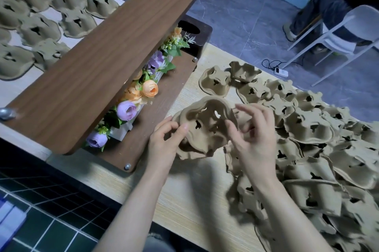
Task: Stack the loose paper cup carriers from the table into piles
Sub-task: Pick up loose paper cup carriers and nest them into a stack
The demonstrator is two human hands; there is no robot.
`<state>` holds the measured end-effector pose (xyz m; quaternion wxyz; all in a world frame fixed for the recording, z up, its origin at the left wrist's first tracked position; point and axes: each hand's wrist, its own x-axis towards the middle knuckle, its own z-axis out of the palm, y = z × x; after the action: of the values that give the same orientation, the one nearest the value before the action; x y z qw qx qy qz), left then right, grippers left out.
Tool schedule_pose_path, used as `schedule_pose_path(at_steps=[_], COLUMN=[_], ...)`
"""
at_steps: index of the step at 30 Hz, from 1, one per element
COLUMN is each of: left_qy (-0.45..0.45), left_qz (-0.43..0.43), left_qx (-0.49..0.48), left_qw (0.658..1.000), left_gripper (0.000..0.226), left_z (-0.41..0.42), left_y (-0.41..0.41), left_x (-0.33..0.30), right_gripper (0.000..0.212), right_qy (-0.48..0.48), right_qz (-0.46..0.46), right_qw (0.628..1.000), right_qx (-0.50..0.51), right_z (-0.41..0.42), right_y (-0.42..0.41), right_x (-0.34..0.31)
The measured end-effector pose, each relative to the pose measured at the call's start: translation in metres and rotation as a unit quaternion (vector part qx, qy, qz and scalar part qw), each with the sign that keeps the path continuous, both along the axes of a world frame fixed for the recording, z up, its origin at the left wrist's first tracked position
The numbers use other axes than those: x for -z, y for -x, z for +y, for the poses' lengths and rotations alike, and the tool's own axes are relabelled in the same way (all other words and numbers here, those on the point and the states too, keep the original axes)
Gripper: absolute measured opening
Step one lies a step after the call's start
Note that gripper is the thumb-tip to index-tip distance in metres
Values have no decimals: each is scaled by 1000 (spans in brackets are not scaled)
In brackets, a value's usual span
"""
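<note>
A small stack of nested cup carriers [205,128] is gripped by the left hand [164,145] above the counter [184,200] — the right hand [254,141], fingers loosely curled, pinches nothing; artificial flowers [131,106] fill the wooden shelf [98,63].

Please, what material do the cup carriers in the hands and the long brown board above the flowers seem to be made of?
The held cup carriers look like moulded paper pulp: matte grey-brown, with a fibrous surface and rough torn-looking edges at the holes. The long brown board looks like wood or wood-effect laminate: smooth, with printed-looking straight grain and metal bolts at the corners. Which of the two cannot be told.
</note>
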<state>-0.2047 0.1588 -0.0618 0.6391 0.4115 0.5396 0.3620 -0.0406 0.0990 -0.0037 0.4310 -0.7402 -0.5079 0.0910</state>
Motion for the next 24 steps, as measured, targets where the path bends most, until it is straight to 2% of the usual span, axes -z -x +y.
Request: schedule_pose_path(at_steps=[3, 5, 10, 14, 19, 24], left_qy=[-6, -3, 24, 29, 30, 43], left_qz=[-4, -22, -67, -81, -75, -77], left_qx=[0, -4, -20, -26, -42, -49], left_qw=[1000, 1000, 997, 996, 996, 995], left_gripper=[19, 17, 44, 29, 32, 21], left_z=[-1, -1, -3, -3, -3, -7], left_y=[1, 1, 8, 13, 13, 13], left_x=[-1, 1, 2, 1, 2, 5], right_gripper=[22, 17, 20, 17, 16, 15], right_qy=[46, 62, 47, 75, 110, 123], right_qz=[124, 177, 275, 395, 436, 431], right_qw=[991, 982, 959, 912, 886, 888], right_qx=[24, 27, 57, 87, 112, 102], right_z=[8, 9, 8, 4, -1, -4], right_y=[-8, -7, 4, 7, 6, 1], right_x=[-2, -3, 1, 9, 12, 18])
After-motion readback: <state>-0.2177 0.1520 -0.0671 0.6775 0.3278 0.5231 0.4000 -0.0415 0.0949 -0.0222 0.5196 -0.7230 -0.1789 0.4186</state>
